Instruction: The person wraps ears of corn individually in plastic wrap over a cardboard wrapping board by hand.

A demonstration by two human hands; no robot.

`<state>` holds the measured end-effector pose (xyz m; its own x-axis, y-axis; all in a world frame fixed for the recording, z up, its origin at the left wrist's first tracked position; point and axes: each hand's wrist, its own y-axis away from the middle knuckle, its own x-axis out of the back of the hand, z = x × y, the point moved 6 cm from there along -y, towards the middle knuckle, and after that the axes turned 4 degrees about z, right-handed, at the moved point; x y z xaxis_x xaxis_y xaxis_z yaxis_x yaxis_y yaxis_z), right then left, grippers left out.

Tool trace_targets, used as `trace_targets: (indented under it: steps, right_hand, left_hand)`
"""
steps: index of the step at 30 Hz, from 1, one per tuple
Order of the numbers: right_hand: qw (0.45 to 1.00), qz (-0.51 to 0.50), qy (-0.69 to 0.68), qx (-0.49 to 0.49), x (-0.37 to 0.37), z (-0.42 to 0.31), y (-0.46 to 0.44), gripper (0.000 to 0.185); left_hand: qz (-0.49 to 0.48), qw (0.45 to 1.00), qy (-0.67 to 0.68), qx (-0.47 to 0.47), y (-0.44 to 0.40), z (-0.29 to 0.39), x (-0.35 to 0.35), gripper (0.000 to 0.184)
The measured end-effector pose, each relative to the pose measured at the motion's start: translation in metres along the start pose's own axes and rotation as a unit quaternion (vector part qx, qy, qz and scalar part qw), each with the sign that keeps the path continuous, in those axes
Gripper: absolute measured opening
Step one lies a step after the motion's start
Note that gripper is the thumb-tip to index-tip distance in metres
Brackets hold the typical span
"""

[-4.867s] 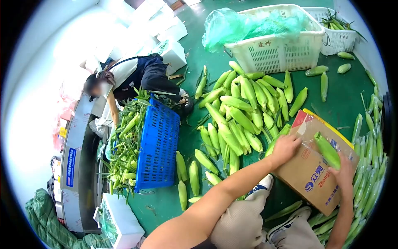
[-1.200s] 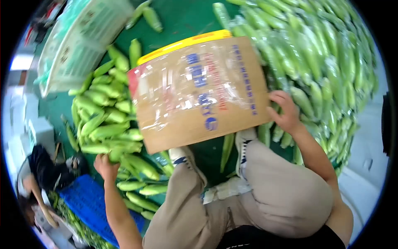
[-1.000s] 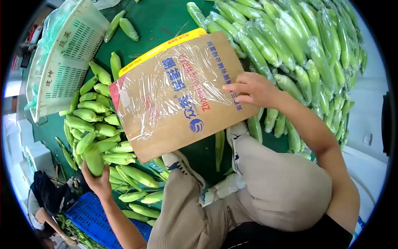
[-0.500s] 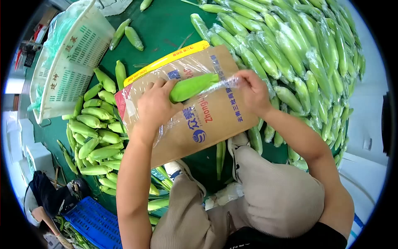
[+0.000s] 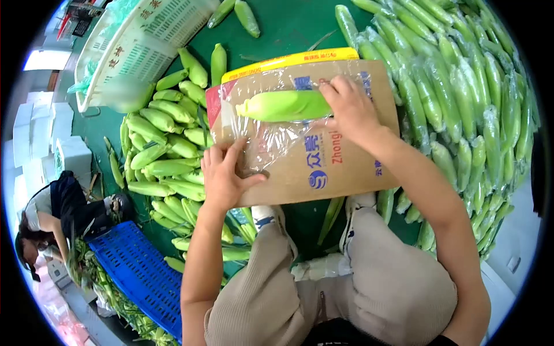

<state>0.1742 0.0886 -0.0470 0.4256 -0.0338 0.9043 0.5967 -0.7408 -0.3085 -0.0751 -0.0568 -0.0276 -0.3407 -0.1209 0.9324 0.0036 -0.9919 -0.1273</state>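
Observation:
A green ear of corn (image 5: 283, 106) in its husk lies across clear plastic film (image 5: 271, 141) on a printed cardboard box (image 5: 358, 167). My right hand (image 5: 351, 111) grips the ear's right end, with its fingers above and thumb below. Lower left, my left hand (image 5: 224, 177) rests at the box's edge over the film, thumb and fingers spread. Whether its fingertips pinch any film I cannot make out. A yellow printed strip (image 5: 288, 62) runs along the far edge of the box.
Unwrapped corn (image 5: 167, 124) is heaped to the left, film-wrapped corn (image 5: 450, 86) to the right. A white plastic basket (image 5: 153, 43) stands upper left. Beyond a blue crate (image 5: 135, 277) at lower left, another person (image 5: 55, 213) bends down.
The ear has turned, its pale tip now pointing left. My left hand has left the ear and moved down to the box edge; my right hand has moved onto the ear. The view has shifted.

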Motion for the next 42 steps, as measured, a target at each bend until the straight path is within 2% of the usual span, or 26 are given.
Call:
trace_targets:
  steps: [1, 4, 5, 6, 8, 9, 10, 11, 13, 14, 15, 17, 18, 20, 21, 23, 24, 26, 27, 30, 31, 34, 35, 38, 39, 42]
  right_hand:
    - [1.000, -0.019, -0.003, 0.005, 0.000, 0.000, -0.001, 0.074]
    - [0.997, -0.077, -0.018, 0.017, 0.001, 0.005, -0.011, 0.080]
    - [0.995, -0.099, -0.026, 0.017, 0.005, 0.004, -0.014, 0.081]
    - [0.992, -0.120, -0.033, 0.018, 0.008, 0.005, -0.015, 0.082]
    - [0.991, -0.125, -0.004, 0.054, 0.008, 0.014, -0.006, 0.082]
    - [0.987, -0.147, -0.008, 0.061, 0.013, 0.011, 0.001, 0.083]
    - [0.983, -0.178, -0.015, 0.027, 0.015, 0.010, 0.010, 0.085]
    - [0.987, -0.155, -0.028, 0.017, 0.004, 0.019, 0.025, 0.086]
    - [0.987, -0.156, 0.001, -0.038, -0.001, 0.017, 0.033, 0.085]
    - [0.990, -0.135, -0.019, -0.035, -0.004, 0.020, 0.035, 0.084]
    - [0.992, -0.117, -0.035, -0.036, -0.005, 0.023, 0.030, 0.084]
    - [0.979, -0.138, -0.140, -0.061, -0.005, 0.026, 0.018, 0.083]
    - [0.968, -0.148, -0.186, -0.081, 0.000, 0.027, 0.017, 0.083]
    - [0.950, -0.205, -0.204, -0.117, 0.012, 0.020, 0.004, 0.082]
    - [0.940, -0.230, -0.212, -0.136, 0.013, 0.018, -0.002, 0.082]
    - [0.951, -0.205, -0.198, -0.118, 0.006, 0.027, -0.001, 0.082]
    - [0.956, -0.195, -0.191, -0.110, 0.003, 0.032, 0.004, 0.083]
    - [0.979, -0.156, -0.124, -0.027, 0.004, 0.029, 0.018, 0.083]
    - [0.985, -0.143, -0.094, 0.017, 0.002, 0.023, 0.028, 0.084]
    - [0.981, -0.156, -0.073, 0.085, -0.002, 0.002, 0.054, 0.087]
    - [0.980, -0.140, -0.076, 0.121, 0.003, -0.011, 0.060, 0.087]
    - [0.976, -0.132, -0.085, 0.153, 0.013, -0.051, 0.080, 0.085]
    - [0.972, -0.165, -0.120, 0.116, 0.012, -0.060, 0.084, 0.086]
    - [0.963, -0.197, -0.157, 0.093, 0.001, -0.061, 0.095, 0.090]
    - [0.966, -0.170, -0.129, 0.144, 0.006, -0.063, 0.091, 0.093]
    - [0.972, -0.151, -0.158, 0.089, 0.025, -0.069, 0.069, 0.094]
  left_hand:
    - [0.045, 0.999, 0.028, 0.010, 0.011, -0.011, 0.002, 0.061]
    - [0.099, 0.995, 0.002, -0.028, 0.020, -0.038, -0.004, 0.039]
    - [0.164, 0.985, -0.033, -0.051, 0.014, -0.027, 0.002, 0.021]
    - [0.183, 0.981, -0.046, -0.042, 0.011, -0.025, 0.001, 0.010]
    - [0.188, 0.976, -0.085, 0.067, 0.015, -0.038, -0.013, 0.005]
    - [0.161, 0.970, -0.044, 0.178, 0.021, -0.047, -0.014, 0.006]
    - [0.144, 0.947, -0.005, 0.287, 0.026, -0.056, -0.014, 0.008]
    - [0.160, 0.956, 0.049, 0.240, 0.036, -0.060, -0.017, 0.018]
    - [0.111, 0.990, 0.069, 0.058, 0.046, -0.043, -0.021, 0.056]
    - [0.136, 0.989, 0.057, -0.032, 0.048, -0.019, -0.006, 0.069]
    - [0.133, 0.990, 0.005, -0.048, 0.045, -0.007, 0.000, 0.071]
    - [0.085, 0.994, 0.051, 0.047, 0.034, -0.013, -0.001, 0.059]
    - [0.107, 0.992, 0.051, 0.032, 0.031, -0.007, 0.007, 0.042]
    - [0.110, 0.992, -0.028, -0.055, 0.027, -0.014, -0.015, 0.029]
    - [0.142, 0.988, -0.026, -0.054, 0.027, -0.019, -0.018, 0.025]
    - [0.206, 0.977, -0.014, -0.051, 0.026, -0.016, -0.014, 0.017]
    - [0.209, 0.978, -0.005, -0.012, 0.026, -0.018, -0.011, 0.017]
    - [0.212, 0.975, 0.011, 0.064, 0.029, -0.023, 0.006, 0.017]
    - [0.167, 0.981, 0.034, 0.097, 0.032, -0.023, 0.002, 0.016]
    - [0.259, 0.941, 0.218, 0.019, 0.047, -0.017, 0.010, 0.018]
    - [0.248, 0.923, 0.294, 0.009, 0.051, -0.013, 0.008, 0.022]
    - [0.223, 0.877, 0.410, 0.111, 0.061, 0.026, 0.002, 0.024]
    - [0.184, 0.889, 0.409, 0.096, 0.063, 0.033, -0.009, 0.025]
    - [0.168, 0.948, 0.259, -0.076, 0.070, 0.058, -0.022, 0.029]
    - [0.137, 0.960, 0.223, -0.096, 0.072, 0.064, -0.028, 0.039]
    - [0.112, 0.975, 0.119, -0.151, 0.056, 0.071, -0.019, 0.052]
